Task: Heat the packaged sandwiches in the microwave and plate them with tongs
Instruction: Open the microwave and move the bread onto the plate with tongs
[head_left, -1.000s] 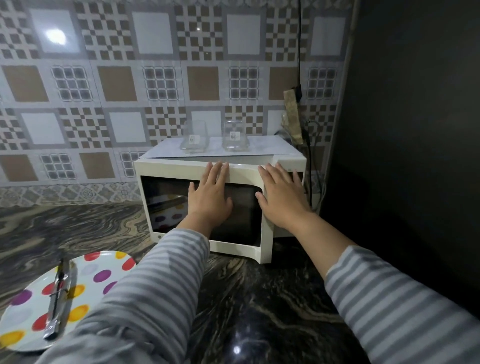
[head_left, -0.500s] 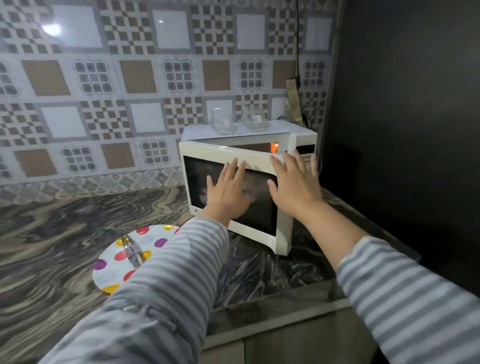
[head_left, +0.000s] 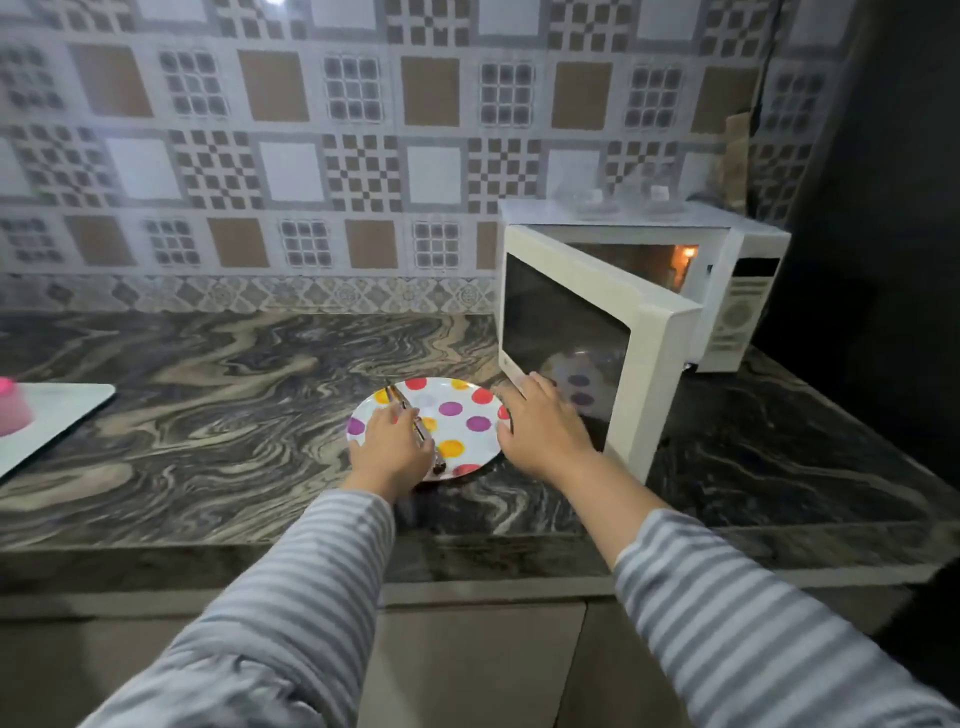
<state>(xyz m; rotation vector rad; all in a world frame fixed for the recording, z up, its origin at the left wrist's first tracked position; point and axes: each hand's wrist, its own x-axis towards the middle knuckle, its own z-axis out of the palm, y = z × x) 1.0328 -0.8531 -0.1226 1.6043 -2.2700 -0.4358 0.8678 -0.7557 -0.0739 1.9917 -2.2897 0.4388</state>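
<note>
My left hand (head_left: 390, 451) over left side of polka-dot plate (head_left: 464, 415) on marble-pattern table (head_left: 218, 395); fingers curled down at metal tongs (head_left: 414, 422) lying across plate, seemingly gripping them, blur leaves doubt. My right hand (head_left: 540, 430) at plate's right rim, fingers relaxed, holding nothing. White microwave (head_left: 737, 291) right of plate, door (head_left: 582, 338) swung open, interior lamp lit; sandwiches not visible inside. Small logo on door's lower corner unreadable. White board (head_left: 57, 415) far left.
</note>
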